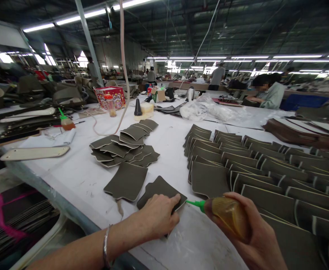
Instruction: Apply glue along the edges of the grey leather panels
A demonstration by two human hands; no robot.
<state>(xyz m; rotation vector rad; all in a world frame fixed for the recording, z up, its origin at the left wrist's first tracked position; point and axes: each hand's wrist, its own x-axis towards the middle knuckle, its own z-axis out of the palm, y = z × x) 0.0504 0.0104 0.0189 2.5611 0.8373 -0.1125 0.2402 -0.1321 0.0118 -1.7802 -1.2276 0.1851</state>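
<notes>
My right hand (257, 228) is wrapped round a squeeze bottle (227, 217) of amber liquid, tilted on its side. Its thin green nozzle points left, with the tip at the right corner of a dark olive leather-like panel (160, 187). On that panel lies my left hand (161, 215), index finger stretched along the top near the corner and thumb at the near edge, gripping it. Another single panel (126, 180) lies just to the left. Behind it is a loose, overlapping pile of similar panels (125, 150). Some of my left fingers are hidden.
Rows of overlapping panels (254, 161) cover the table's right side. Further back are a yellow block (144, 111), clear plastic bags (206, 108) and a red patterned box (116, 95). A second green-tipped bottle (66, 122) stands left. A hose (123, 56) hangs down. Co-workers sit beyond.
</notes>
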